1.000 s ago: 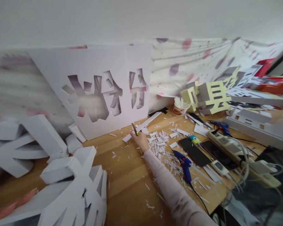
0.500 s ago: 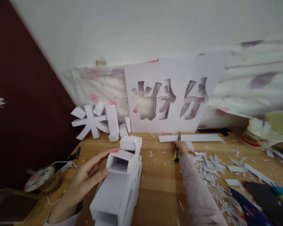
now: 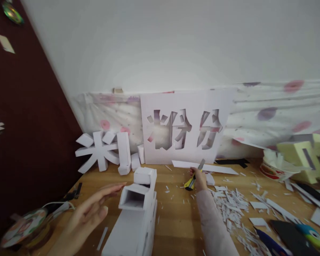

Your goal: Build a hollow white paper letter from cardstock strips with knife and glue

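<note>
In front of me stands a hollow white three-dimensional character (image 3: 128, 229), built from foam-board-like pieces with open-ended box sections. My left hand (image 3: 92, 209) is at its left side, fingers stretched out and thumb apart, holding nothing; whether the fingertips touch the character I cannot tell. My right hand (image 3: 199, 179) is closed around a yellow and black utility knife (image 3: 190, 183), its blade pointing away to the upper right. Under the blade, or just beneath it, lies a long white strip (image 3: 222, 168). A small white piece (image 3: 209, 179) rests by my right wrist.
A white board (image 3: 160, 156) with cut-out characters leans on the curtained wall, beside finished white characters (image 3: 100, 153). Scraps (image 3: 229, 202) litter the right side, near a paper bowl (image 3: 276, 170), a blue tool (image 3: 269, 241) and a dark flat object (image 3: 285, 233). Tape rolls (image 3: 25, 227) lie left.
My left hand has drawn back leftward from the character's side. The knife has tilted in my right hand, and the long strip now lies at a slant. The camera view has shifted upward.
</note>
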A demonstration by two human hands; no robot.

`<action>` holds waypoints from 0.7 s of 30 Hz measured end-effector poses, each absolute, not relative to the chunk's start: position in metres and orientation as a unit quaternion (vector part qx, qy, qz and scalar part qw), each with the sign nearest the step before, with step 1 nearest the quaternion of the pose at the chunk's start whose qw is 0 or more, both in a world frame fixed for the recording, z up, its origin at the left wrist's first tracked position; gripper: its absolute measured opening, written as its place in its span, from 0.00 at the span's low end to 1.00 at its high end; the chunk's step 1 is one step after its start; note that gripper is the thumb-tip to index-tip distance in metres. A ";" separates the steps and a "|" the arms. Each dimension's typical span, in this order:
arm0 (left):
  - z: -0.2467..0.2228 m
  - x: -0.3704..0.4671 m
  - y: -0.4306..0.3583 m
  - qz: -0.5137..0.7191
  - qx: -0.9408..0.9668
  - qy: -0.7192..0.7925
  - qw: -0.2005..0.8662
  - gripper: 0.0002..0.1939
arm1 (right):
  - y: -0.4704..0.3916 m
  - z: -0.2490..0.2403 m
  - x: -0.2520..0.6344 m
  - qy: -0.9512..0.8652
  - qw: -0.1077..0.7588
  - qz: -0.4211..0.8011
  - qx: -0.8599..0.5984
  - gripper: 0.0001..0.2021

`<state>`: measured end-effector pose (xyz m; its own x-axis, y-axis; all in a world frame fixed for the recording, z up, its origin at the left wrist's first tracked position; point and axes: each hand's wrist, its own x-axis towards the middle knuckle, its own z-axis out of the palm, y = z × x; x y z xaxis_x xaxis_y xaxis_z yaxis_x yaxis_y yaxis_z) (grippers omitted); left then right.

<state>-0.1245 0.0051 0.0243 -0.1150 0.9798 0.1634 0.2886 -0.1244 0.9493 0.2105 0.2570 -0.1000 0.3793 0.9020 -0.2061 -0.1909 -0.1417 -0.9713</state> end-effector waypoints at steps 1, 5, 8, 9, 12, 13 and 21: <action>0.028 -0.121 0.004 0.506 0.551 0.568 0.343 0.22 | 0.246 -0.098 0.210 -0.306 0.585 0.483 -0.575 0.18; 0.044 -0.109 0.001 0.540 0.501 0.604 0.307 0.19 | 0.187 -0.086 0.209 -0.348 0.598 0.533 -0.487 0.13; 0.053 -0.106 0.001 0.556 0.489 0.612 0.279 0.18 | 0.147 -0.052 0.204 -0.403 0.614 0.549 -0.398 0.14; 0.056 -0.105 0.001 0.561 0.492 0.607 0.271 0.17 | 0.138 -0.035 0.200 -0.426 0.615 0.553 -0.366 0.15; 0.067 -0.097 0.006 0.558 0.537 0.578 0.257 0.16 | 0.129 0.023 0.179 -0.487 0.599 0.567 -0.288 0.16; 0.071 -0.093 0.008 0.552 0.556 0.566 0.257 0.17 | 0.131 0.041 0.169 -0.507 0.585 0.573 -0.269 0.15; 0.063 -0.074 0.022 0.561 0.552 0.513 0.344 0.15 | 0.165 0.074 0.098 -0.626 0.434 0.624 -0.172 0.15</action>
<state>-0.0736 0.0225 0.0635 -0.1546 0.9515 0.2658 0.1802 -0.2374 0.9546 0.0983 0.1650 0.0741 -0.5642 0.7572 0.3291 -0.3270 0.1610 -0.9312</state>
